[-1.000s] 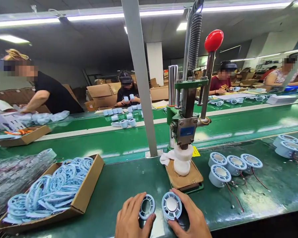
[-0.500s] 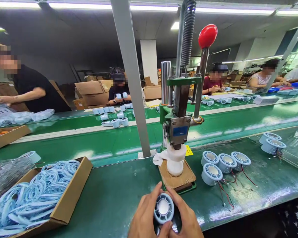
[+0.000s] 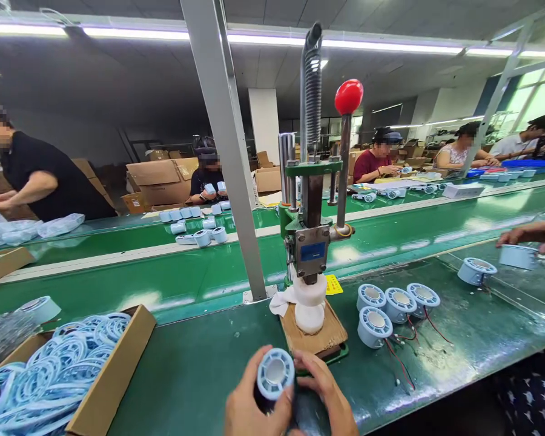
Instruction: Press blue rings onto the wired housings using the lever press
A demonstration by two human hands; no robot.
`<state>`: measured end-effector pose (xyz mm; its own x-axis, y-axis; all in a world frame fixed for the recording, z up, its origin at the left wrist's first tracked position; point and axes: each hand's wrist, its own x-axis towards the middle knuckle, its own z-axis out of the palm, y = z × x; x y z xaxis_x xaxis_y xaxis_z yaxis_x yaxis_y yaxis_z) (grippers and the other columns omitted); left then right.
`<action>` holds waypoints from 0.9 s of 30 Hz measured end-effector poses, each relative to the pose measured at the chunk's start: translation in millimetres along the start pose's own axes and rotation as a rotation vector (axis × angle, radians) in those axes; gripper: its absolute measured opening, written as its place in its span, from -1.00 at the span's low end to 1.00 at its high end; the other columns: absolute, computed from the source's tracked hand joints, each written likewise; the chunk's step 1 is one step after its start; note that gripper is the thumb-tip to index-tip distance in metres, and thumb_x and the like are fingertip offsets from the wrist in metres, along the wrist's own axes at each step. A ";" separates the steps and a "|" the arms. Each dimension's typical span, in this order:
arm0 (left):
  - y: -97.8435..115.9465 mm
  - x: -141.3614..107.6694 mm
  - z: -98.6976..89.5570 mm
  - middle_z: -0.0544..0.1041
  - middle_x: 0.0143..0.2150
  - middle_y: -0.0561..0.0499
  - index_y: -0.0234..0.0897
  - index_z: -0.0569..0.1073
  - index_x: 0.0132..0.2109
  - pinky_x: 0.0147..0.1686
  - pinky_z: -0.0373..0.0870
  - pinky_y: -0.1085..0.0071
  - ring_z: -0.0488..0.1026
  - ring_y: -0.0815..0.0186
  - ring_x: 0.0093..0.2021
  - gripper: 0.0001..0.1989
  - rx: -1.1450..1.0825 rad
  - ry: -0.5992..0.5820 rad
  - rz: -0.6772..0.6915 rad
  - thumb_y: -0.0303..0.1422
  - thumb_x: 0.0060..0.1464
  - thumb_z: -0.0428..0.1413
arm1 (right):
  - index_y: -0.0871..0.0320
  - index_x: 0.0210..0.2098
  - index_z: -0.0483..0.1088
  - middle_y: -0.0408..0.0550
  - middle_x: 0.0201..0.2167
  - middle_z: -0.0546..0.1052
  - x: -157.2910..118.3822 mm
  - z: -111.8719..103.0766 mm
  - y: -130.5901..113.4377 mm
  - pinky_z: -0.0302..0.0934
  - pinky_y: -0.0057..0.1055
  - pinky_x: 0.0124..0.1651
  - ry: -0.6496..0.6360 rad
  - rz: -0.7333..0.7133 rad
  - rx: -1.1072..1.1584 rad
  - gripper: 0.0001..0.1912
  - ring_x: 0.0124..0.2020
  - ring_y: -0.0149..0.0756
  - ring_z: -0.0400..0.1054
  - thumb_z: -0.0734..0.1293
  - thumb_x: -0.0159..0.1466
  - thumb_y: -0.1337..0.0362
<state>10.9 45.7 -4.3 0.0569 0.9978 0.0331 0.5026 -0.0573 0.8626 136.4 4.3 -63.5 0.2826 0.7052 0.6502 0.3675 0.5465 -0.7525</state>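
A round pale-blue fan housing (image 3: 275,373) with a grille face is held up at the near edge of a green workbench (image 3: 200,363), gripped between both hands. The left hand (image 3: 247,406) is curled around its left side, fingers closed on the rim, while the right hand (image 3: 324,396) is wrapped against its right side, fingertips touching the rim. Just behind the housing, a manual lever press (image 3: 311,236) with a red knob (image 3: 349,97) is seen standing on a wooden pad (image 3: 315,336), a white cylindrical fixture (image 3: 309,303) beneath its ram. To the right of the press, four similar housings (image 3: 390,306) with red and black wires (image 3: 402,357) are clustered on the bench. At the lower left, a cardboard box (image 3: 111,375) filled with pale-blue grille rings (image 3: 49,369) is shown. Farther right, a co-worker's hand (image 3: 529,235) is laid over another housing (image 3: 518,256), with one more (image 3: 476,270) just beside it. Other workers are seated along the green conveyor lines (image 3: 163,266) behind.
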 end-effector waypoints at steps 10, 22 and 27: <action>66.3 89.8 8.2 0.61 -0.14 -0.15 -0.36 0.44 0.03 -0.11 0.40 0.21 0.51 0.09 -0.17 -0.44 -0.160 -0.148 0.207 -0.20 -0.15 0.21 | 0.10 0.01 0.31 -0.08 -0.18 0.47 372.6 -107.8 -153.7 0.31 -0.35 0.02 0.301 -0.537 -0.283 -0.50 -0.10 -0.34 0.36 0.16 0.15 0.62; 62.3 103.2 50.2 0.59 -0.08 -0.16 -0.38 0.45 -0.03 -0.04 0.38 0.23 0.49 0.12 -0.10 -0.49 -0.352 -0.292 0.341 -0.22 -0.14 0.28 | 0.16 -0.24 0.41 -0.18 -0.48 0.53 441.8 -91.2 -143.0 0.13 -0.51 -0.61 -0.057 -0.219 -0.163 -0.68 -0.68 -0.48 0.25 0.16 0.13 0.58; 51.9 99.8 51.0 0.55 0.00 -0.13 -0.33 0.41 0.04 0.02 0.35 0.26 0.46 0.14 -0.03 -0.47 -0.378 -0.321 0.376 -0.16 -0.06 0.25 | 0.24 -0.16 0.37 -0.27 -0.51 0.52 443.9 -92.4 -148.8 0.11 -0.57 -0.58 -0.090 -0.183 -0.184 -0.62 -0.72 -0.58 0.25 0.06 0.17 0.59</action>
<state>86.8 140.6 18.1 0.4567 0.8488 0.2664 0.0611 -0.3287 0.9425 289.0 194.4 346.9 0.1195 0.6442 0.7555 0.5624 0.5832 -0.5862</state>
